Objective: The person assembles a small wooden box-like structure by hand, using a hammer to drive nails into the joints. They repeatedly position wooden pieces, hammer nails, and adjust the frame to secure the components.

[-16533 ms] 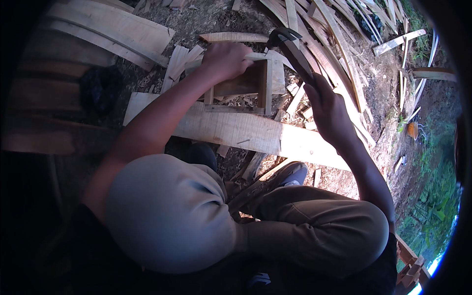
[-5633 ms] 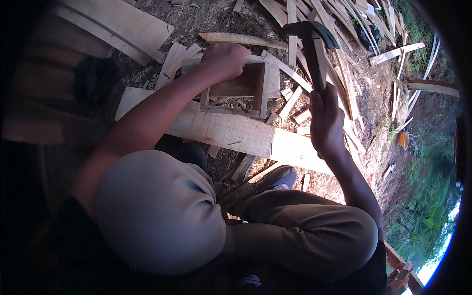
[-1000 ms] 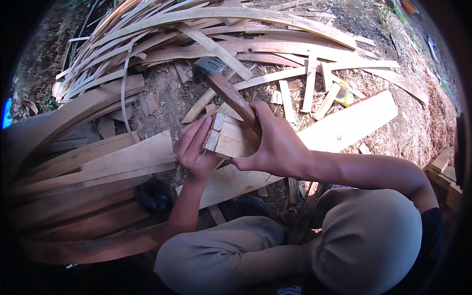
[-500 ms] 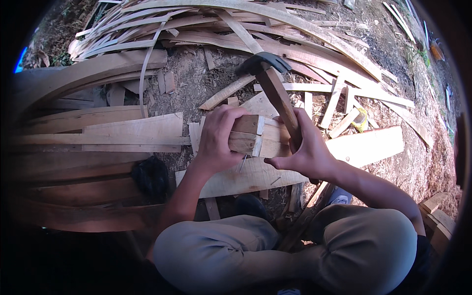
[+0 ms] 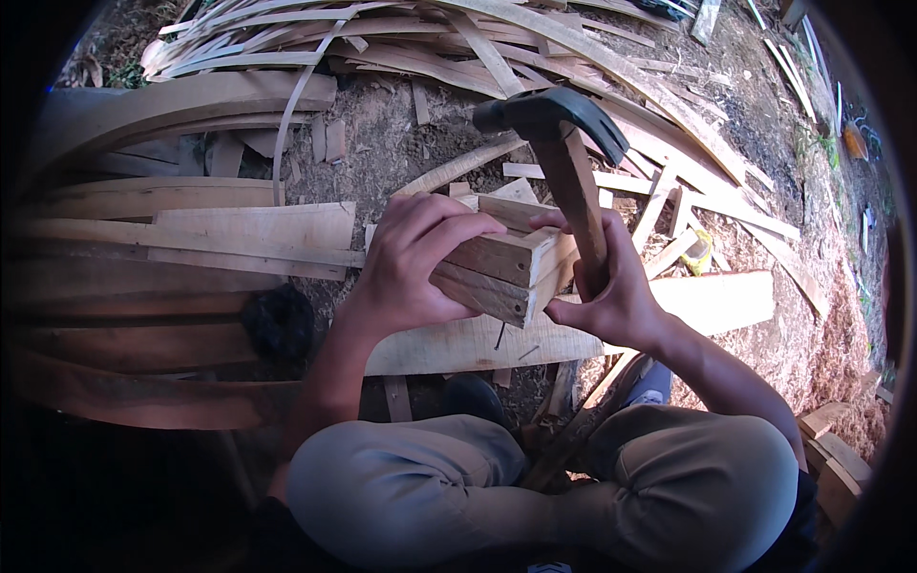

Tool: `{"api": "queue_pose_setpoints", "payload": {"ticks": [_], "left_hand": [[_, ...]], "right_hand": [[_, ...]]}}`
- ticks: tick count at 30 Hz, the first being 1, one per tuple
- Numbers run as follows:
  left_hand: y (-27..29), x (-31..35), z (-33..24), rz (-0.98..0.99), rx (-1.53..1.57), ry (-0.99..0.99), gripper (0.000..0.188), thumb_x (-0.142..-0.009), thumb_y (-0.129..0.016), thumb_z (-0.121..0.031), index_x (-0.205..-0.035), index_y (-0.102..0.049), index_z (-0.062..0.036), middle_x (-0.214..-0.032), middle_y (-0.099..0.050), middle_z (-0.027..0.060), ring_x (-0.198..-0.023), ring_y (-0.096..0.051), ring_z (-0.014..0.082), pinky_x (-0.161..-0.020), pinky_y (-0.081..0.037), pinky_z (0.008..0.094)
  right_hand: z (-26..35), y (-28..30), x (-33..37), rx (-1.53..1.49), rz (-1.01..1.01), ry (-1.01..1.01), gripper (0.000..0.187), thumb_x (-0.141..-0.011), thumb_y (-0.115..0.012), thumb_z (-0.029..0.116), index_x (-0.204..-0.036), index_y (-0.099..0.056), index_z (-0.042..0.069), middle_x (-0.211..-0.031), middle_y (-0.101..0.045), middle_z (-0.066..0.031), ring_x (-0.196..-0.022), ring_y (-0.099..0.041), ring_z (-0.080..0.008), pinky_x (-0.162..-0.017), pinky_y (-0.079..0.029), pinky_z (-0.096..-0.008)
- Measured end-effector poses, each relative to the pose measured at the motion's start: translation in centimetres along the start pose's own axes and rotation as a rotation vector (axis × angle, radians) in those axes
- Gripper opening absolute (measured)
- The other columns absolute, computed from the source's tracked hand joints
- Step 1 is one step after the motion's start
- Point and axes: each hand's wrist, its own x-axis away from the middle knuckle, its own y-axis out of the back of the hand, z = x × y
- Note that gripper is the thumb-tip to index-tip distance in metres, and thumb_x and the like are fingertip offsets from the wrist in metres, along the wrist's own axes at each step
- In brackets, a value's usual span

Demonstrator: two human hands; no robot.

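Note:
Between my hands is a small wooden box (image 5: pixel 489 272) made of joined boards, tilted with one corner toward me. My left hand (image 5: pixel 411 263) grips its left side, fingers over the top edge. My right hand (image 5: pixel 611 286) is closed round the wooden handle of a claw hammer (image 5: pixel 571 177), its dark head up and away from me, while the fingers also steady the box's right side. Below the box a nail (image 5: pixel 500 335) shows, and another nail (image 5: pixel 529 352) lies on the pale plank (image 5: pixel 430 349) in front of my knees.
A heap of long thin wood strips (image 5: pixel 411 48) spreads across the far ground. Curved and straight boards (image 5: pixel 191 210) are stacked at the left, near a black plastic bag (image 5: pixel 277 320). A yellow roll (image 5: pixel 700 250) sits among offcuts at the right. More wood blocks (image 5: pixel 836 449) lie at the lower right.
The box has turned and tilted, now showing its corner and open upper side. The hammer, still in my right hand, has shifted right with its head swung round. Both hands keep their hold.

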Motion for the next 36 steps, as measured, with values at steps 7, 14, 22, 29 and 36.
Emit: {"api": "queue_pose_setpoints", "payload": {"ticks": [7, 14, 22, 29, 36], "left_hand": [[-1.4, 0.1, -0.1, -0.078, 0.022, 0.066, 0.067, -0.052, -0.088, -0.017, -0.115, -0.064, -0.0113, -0.103, -0.062, 0.0064, -0.097, -0.063, 0.0281, -0.089, -0.046, 0.0430], [-2.2, 0.1, -0.4, -0.049, 0.143, 0.284, 0.060, -0.064, -0.072, -0.005, -0.123, -0.061, 0.0014, -0.108, -0.066, 0.0182, -0.099, -0.067, 0.0356, -0.088, -0.051, 0.0415], [-2.0, 0.0, 3.4, 0.328, 0.239, 0.665, 0.052, -0.075, -0.062, -0.014, -0.125, -0.066, 0.0008, -0.091, -0.071, 0.0233, -0.086, -0.071, 0.0233, -0.082, -0.053, 0.0355], [-3.1, -1.8, 10.6, 0.771, 0.072, 0.677, 0.046, -0.078, -0.061, -0.029, -0.112, -0.070, 0.0005, -0.092, -0.068, 0.0242, -0.085, -0.067, 0.0327, -0.077, -0.050, 0.0407], [-6.3, -2.5, 11.8, 0.823, 0.109, 0.751, 0.045, -0.077, -0.063, -0.029, -0.110, -0.069, 0.0011, -0.102, -0.063, 0.0215, -0.096, -0.065, 0.0298, -0.081, -0.050, 0.0402]], "right_hand": [[-0.1, 0.7, 0.0, 0.055, -0.025, 0.071, 0.088, -0.066, -0.088, 0.003, -0.139, -0.037, 0.004, -0.134, -0.055, -0.0140, -0.124, -0.054, -0.0228, -0.105, -0.044, -0.0368], [2.3, 0.4, -0.6, 0.113, -0.066, -0.192, 0.090, -0.069, -0.092, 0.024, -0.137, -0.038, -0.001, -0.127, -0.059, -0.0189, -0.112, -0.062, -0.0242, -0.089, -0.054, -0.0336], [2.2, 0.3, -1.5, 0.196, -0.058, -0.486, 0.090, -0.073, -0.089, 0.037, -0.135, -0.040, -0.005, -0.126, -0.060, -0.0209, -0.089, -0.070, -0.0226, -0.068, -0.059, -0.0306], [0.2, 1.7, -1.1, 0.280, -0.139, -0.475, 0.076, -0.075, -0.087, 0.033, -0.127, -0.045, -0.004, -0.124, -0.062, -0.0158, -0.086, -0.068, -0.0184, -0.053, -0.054, -0.0277], [0.7, 1.8, -1.3, 0.267, -0.123, -0.507, 0.058, -0.087, -0.078, 0.020, -0.126, -0.041, -0.002, -0.116, -0.066, -0.0152, -0.045, -0.054, -0.0080, -0.034, -0.042, -0.0210]]}}
